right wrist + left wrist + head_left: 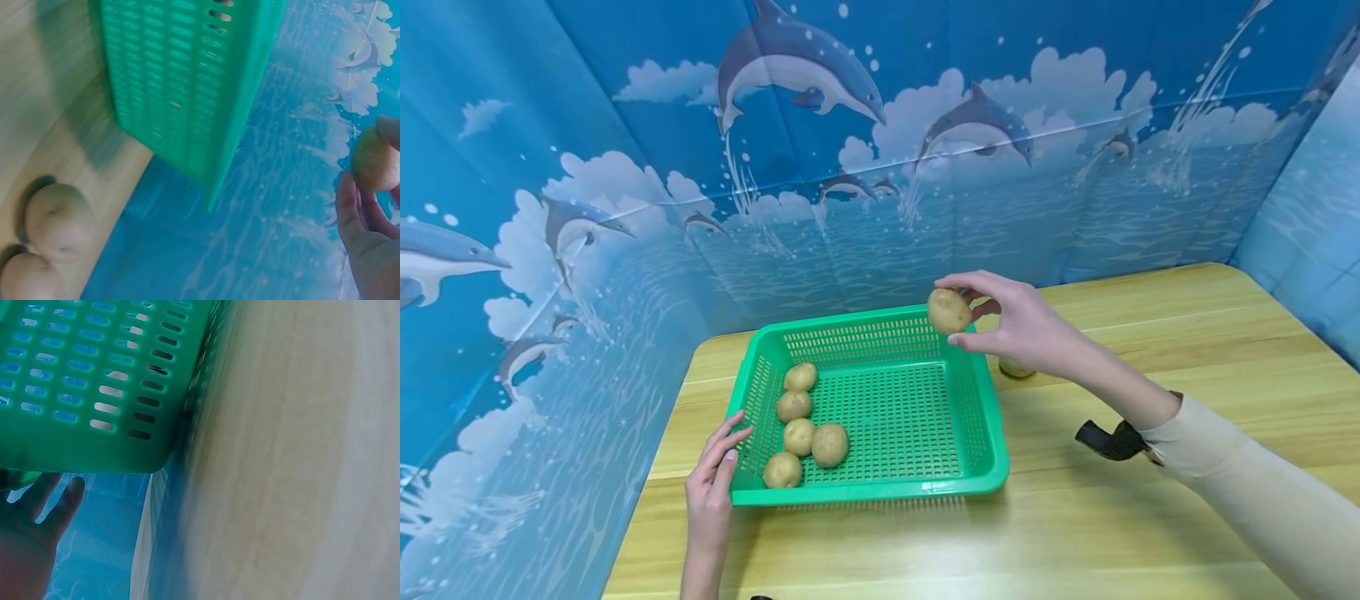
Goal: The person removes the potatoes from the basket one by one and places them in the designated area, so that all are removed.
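The smooth, round, tan potato [949, 311] is above the far right corner of the green, perforated plastic basket [872, 493], pinched between thumb and fingers of the right grip [1018, 321], while the left grip [709, 493] has its fingers spread at the left rim. It should be firm, fairly light and bruise-resistant, though possibly slippery, so its widest girth seems the best hold.

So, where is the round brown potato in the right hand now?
In the head view, the potato is right of centre, held in the right hand, raised near the green plastic basket's far right corner.
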Available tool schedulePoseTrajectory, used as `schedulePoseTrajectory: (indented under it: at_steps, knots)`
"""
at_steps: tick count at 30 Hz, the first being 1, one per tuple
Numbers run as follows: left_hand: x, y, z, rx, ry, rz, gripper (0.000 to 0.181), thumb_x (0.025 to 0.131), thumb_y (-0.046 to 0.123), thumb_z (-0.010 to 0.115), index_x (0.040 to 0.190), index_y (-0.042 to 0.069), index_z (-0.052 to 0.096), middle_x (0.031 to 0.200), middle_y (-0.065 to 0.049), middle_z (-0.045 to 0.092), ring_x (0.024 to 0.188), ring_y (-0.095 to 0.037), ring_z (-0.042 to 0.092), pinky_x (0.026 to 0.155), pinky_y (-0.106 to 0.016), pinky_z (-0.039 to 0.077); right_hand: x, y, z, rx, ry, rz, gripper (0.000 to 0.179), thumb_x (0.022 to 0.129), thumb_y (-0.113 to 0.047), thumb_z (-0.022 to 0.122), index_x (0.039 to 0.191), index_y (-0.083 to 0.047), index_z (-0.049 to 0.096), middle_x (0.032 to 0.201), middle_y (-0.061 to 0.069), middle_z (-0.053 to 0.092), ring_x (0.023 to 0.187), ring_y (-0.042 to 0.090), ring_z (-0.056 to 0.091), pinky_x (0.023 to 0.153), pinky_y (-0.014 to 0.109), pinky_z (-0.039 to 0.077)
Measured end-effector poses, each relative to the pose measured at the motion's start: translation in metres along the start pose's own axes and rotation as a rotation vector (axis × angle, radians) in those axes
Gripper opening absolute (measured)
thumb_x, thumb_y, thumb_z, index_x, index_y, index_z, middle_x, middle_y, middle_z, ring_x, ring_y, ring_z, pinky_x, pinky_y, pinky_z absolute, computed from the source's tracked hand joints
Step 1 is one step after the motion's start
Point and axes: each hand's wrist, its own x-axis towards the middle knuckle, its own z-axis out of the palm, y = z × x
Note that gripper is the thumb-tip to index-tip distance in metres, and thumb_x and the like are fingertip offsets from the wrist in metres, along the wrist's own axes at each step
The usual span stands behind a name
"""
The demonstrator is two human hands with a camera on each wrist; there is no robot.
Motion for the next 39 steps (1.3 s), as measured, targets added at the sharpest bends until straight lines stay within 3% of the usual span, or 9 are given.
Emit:
schedulePoseTrajectory:
  at_steps: [11, 21, 30, 39]
  knots:
    - [-0.001, 0.0, 0.0, -0.007, 0.004, -0.022, 0.029, 0.101, -0.003, 0.043, 0.119, -0.007, 0.066, 0.141, -0.009, 0.054, 0.137, -0.025, 0.04, 0.109, -0.026, 0.032, -0.02, 0.023, -0.005, -0.025, 0.106, 0.022, 0.063, 0.081, -0.007, 0.081, 0.137, -0.017, 0.055, 0.132, 0.0, 0.055, 0.103, 0.017, 0.059, 0.085, 0.031, 0.053]
    - [0.0, 0.001, 0.001, 0.011, 0.003, 0.018, 0.029, 0.101, -0.004, 0.042, 0.118, -0.009, 0.065, 0.139, -0.018, 0.053, 0.136, -0.026, 0.041, 0.108, -0.024, 0.033, -0.037, 0.043, -0.017, -0.01, 0.169, 0.078, 0.063, 0.081, -0.002, 0.079, 0.137, -0.018, 0.055, 0.128, -0.001, 0.054, 0.105, 0.014, 0.056, 0.084, 0.019, 0.051]
    - [-0.001, 0.002, 0.001, 0.001, 0.007, -0.03, 0.029, 0.102, -0.001, 0.043, 0.119, -0.007, 0.066, 0.14, -0.01, 0.054, 0.137, -0.024, 0.04, 0.11, -0.026, 0.032, -0.052, 0.055, -0.03, -0.085, 0.185, 0.083, 0.067, 0.08, 0.001, 0.08, 0.138, -0.019, 0.054, 0.127, 0.001, 0.055, 0.104, 0.015, 0.056, 0.084, 0.015, 0.049]
    - [0.0, 0.0, 0.001, -0.002, 0.01, -0.031, 0.029, 0.102, -0.001, 0.043, 0.119, -0.006, 0.066, 0.14, -0.01, 0.054, 0.138, -0.025, 0.04, 0.11, -0.026, 0.032, -0.067, 0.076, -0.047, -0.191, 0.169, 0.117, 0.065, 0.079, -0.003, 0.081, 0.137, -0.018, 0.056, 0.128, 0.002, 0.058, 0.098, 0.016, 0.058, 0.079, 0.015, 0.049]
